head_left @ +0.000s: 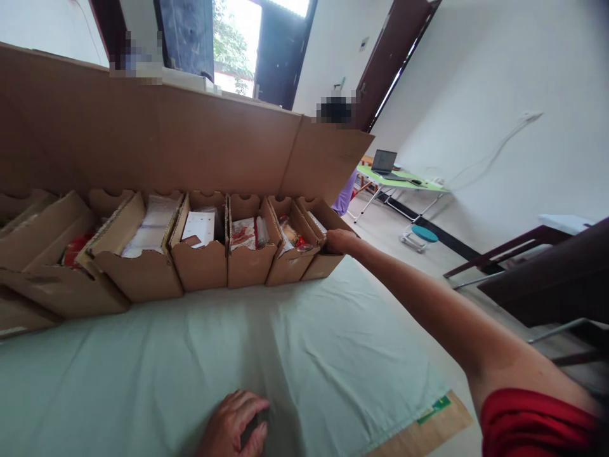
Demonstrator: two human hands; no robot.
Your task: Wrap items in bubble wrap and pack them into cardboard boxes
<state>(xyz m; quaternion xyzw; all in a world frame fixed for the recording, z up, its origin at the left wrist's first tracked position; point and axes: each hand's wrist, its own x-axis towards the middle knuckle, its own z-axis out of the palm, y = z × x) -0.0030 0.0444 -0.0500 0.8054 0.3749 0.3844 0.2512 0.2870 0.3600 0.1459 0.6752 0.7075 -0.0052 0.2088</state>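
Observation:
My right hand reaches into the rightmost cardboard box at the end of the row. Its fingers dip below the box wall, so whatever they touch is hidden. Beside them, a whitish item shows inside that box. My left hand rests low on the green cloth near the front, thumb apart from the curved fingers. The gap between them is dark, seemingly shadow, and I make out no object there. Left of my right hand, another box holds small packaged items.
More boxes hold a red-and-white packet, a white card and clear plastic packs. Behind them stands a tall cardboard panel. A green folding table with a laptop and a blue-topped stool are on the right.

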